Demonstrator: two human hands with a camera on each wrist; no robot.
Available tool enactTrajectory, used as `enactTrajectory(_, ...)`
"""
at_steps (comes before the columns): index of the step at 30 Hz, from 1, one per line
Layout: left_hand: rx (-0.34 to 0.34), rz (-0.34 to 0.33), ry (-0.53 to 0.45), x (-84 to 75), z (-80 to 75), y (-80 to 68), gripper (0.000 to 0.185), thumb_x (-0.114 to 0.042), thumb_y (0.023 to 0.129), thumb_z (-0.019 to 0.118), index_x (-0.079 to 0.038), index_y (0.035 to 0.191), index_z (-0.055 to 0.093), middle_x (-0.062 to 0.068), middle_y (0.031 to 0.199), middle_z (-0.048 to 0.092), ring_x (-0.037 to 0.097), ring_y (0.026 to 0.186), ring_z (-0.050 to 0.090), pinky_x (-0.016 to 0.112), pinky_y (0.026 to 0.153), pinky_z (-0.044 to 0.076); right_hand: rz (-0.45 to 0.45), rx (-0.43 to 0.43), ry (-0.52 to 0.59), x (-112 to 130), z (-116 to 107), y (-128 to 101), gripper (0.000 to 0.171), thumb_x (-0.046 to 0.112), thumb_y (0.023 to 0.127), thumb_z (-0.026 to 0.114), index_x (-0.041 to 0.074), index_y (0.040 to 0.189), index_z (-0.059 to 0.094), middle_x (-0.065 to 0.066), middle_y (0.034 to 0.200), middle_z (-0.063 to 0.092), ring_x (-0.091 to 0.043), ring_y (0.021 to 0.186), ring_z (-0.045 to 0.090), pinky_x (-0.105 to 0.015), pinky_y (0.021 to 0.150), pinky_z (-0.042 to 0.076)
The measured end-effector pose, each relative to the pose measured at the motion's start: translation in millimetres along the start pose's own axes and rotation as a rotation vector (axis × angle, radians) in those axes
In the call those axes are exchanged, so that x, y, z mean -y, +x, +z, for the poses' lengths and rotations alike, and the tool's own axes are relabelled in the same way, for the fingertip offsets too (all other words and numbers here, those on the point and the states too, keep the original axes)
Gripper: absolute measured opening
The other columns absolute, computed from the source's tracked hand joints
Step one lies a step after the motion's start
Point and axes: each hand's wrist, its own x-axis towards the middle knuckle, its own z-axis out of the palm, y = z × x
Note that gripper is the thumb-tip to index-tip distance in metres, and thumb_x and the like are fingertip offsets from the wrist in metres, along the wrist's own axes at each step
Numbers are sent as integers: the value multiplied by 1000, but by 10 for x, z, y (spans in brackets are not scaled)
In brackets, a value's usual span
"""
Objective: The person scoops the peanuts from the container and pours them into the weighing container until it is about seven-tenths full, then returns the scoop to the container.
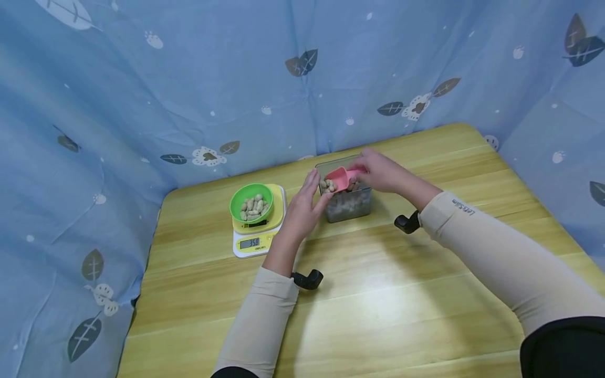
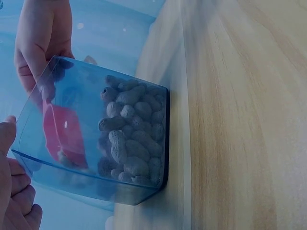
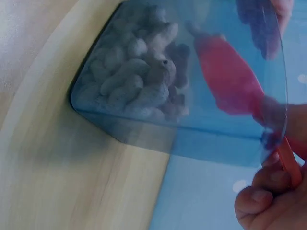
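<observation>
A clear square container (image 1: 350,206) partly filled with peanuts (image 2: 132,139) stands mid-table. My right hand (image 1: 378,170) grips the handle of a pink scoop (image 1: 341,177) that carries a few peanuts over the container's left rim. In the right wrist view the scoop (image 3: 230,81) shows through the container wall, with my right hand (image 3: 268,201) pinching its handle. My left hand (image 1: 304,207) holds the container's left side, thumb near the rim. In the left wrist view my left hand (image 2: 14,191) shows curled fingers beside the container (image 2: 96,143).
A green bowl (image 1: 252,202) holding peanuts sits on a yellow kitchen scale (image 1: 257,242) left of the container, display lit. Blue leaf-print fabric (image 1: 142,94) walls the wooden table (image 1: 378,304) on three sides.
</observation>
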Motion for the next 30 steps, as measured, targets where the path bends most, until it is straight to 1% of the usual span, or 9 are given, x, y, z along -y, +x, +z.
enactTrajectory(3,0,-4,4,14,2,-14,73,-60,99,40,-24,158,19,-20,163,5,12,151,15,39,122,23,-23,18,16,-21,-38,-14,32,15,97,62,0,125,66,-16,106,55,-28,94,50,-42,81,46)
enactTrajectory(6,2,-6,2,22,-1,-24,73,-60,99,40,-25,158,18,-20,163,5,11,151,14,39,122,24,-16,24,74,-58,-93,-31,35,16,96,63,0,127,65,-18,113,58,-31,101,53,-46,87,47)
enactTrajectory(9,4,-6,0,25,-4,-28,74,-61,98,40,-23,159,18,-20,163,4,11,151,14,39,123,23,32,24,161,-109,-127,-47,37,19,97,63,2,129,64,-19,124,59,-34,113,54,-51,95,47)
enactTrajectory(11,7,-9,-1,26,-3,-32,76,-62,98,40,-22,159,18,-21,163,4,11,151,13,39,123,23,73,26,227,-149,-133,-59,38,20,97,64,2,130,63,-19,130,58,-35,119,53,-53,98,46)
enactTrajectory(14,9,-9,-6,23,0,-33,75,-61,98,40,-22,159,19,-22,163,3,11,151,13,40,123,23,133,29,320,-200,-130,-83,39,20,96,64,3,131,62,-18,133,57,-34,120,51,-50,98,46)
enactTrajectory(18,7,-9,-4,23,1,-34,73,-60,99,40,-24,159,18,-22,163,3,11,151,13,40,123,23,173,30,405,-248,-149,-123,39,17,97,61,3,133,61,-18,137,54,-33,122,50,-50,101,44)
enactTrajectory(23,4,-11,0,23,-10,-38,73,-61,99,38,-24,159,18,-21,163,3,11,151,13,39,123,23,192,33,448,-289,-193,-163,38,16,99,57,3,135,58,-18,141,52,-34,127,49,-54,108,41)
enactTrajectory(26,1,-9,8,13,-19,-37,73,-61,99,38,-24,158,18,-21,163,3,9,151,12,37,123,22,187,34,445,-296,-223,-182,41,20,100,58,3,137,57,-19,142,52,-35,129,49,-55,110,39)
enactTrajectory(30,1,14,19,-13,-21,-15,71,-59,100,37,-22,158,20,-19,163,4,7,151,10,36,123,20,189,20,437,-284,-283,-230,45,27,100,59,4,138,56,-18,142,51,-37,130,49,-57,110,38)
